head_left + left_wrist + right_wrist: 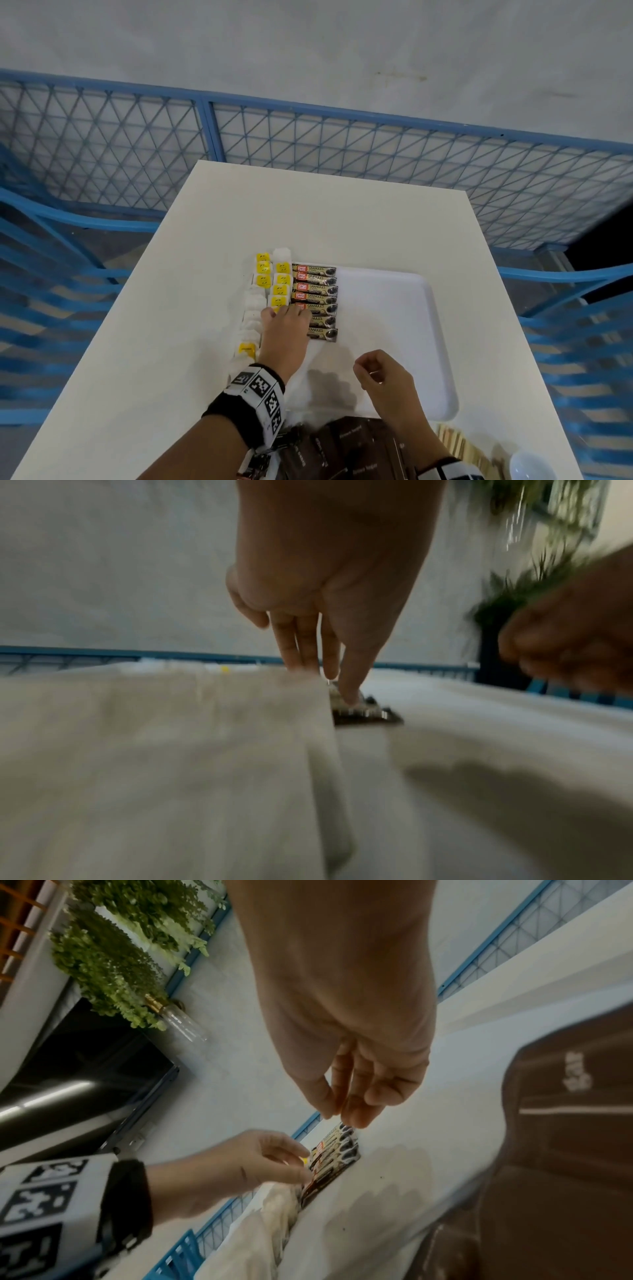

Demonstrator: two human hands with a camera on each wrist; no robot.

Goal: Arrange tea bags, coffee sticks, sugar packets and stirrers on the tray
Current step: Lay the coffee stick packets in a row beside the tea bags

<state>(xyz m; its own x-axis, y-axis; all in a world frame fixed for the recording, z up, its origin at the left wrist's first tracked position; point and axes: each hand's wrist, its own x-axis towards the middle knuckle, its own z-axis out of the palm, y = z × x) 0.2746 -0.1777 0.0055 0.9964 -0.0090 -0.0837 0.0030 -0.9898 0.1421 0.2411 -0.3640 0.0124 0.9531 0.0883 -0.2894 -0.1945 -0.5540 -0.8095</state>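
A white tray (404,308) lies on the white table (171,342). Along its left side run two columns of tea bags (281,289) with yellow tags, and beside them a column of several coffee sticks (320,291). My left hand (286,313) reaches over the tea bags, fingers straight, and its fingertips (351,696) press on the coffee sticks (369,714). My right hand (371,368) hovers over the bare tray near its front, fingers loosely curled, holding nothing (356,1096). Brown sugar packets (346,442) and wooden stirrers (459,442) lie on the table at the near edge.
A white bowl (527,466) stands at the near right corner beside the stirrers. A blue mesh fence (308,113) runs behind the table, and blue slatted seats flank it on both sides. The right half of the tray holds nothing.
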